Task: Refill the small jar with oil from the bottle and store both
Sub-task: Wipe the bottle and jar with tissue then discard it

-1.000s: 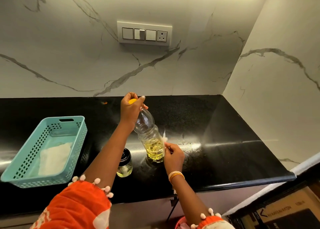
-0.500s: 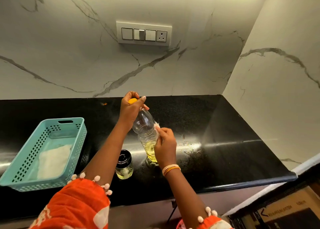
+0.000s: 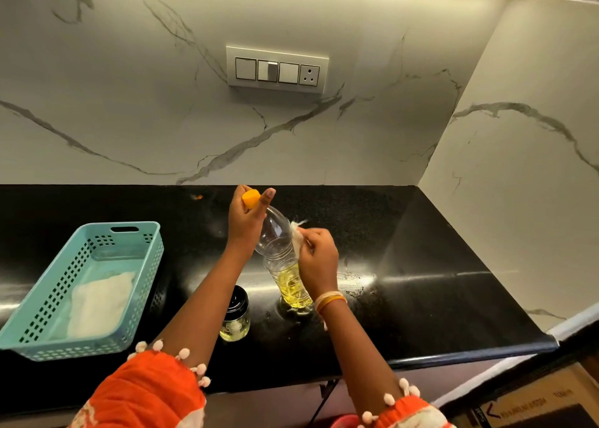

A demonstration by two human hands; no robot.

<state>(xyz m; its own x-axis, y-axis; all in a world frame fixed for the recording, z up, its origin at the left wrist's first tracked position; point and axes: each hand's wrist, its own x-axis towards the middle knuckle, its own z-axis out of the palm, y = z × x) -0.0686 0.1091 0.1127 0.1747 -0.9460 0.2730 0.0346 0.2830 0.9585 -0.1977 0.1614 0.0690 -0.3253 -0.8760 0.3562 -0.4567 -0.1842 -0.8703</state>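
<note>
A clear plastic oil bottle [image 3: 279, 259] with an orange cap stands on the black counter [image 3: 421, 298], yellow oil filling its lower part. My left hand [image 3: 246, 220] grips its neck just under the cap. My right hand [image 3: 319, 259] presses a small white wad of cloth [image 3: 296, 233] against the bottle's right side, about at its shoulder. The small glass jar [image 3: 236, 314], black lid on, stands beside the bottle to the left, partly behind my left forearm, with a little oil in it.
A teal perforated basket [image 3: 129, 233] with a white cloth in its bottom sits on the counter at the left. Oily smears shine on the counter right of the bottle. Marble walls close the back and right; the counter's front edge runs below my arms.
My right hand with the cloth has slid up the bottle's side, from near the base to its shoulder. My left hand has kept its hold on the neck.
</note>
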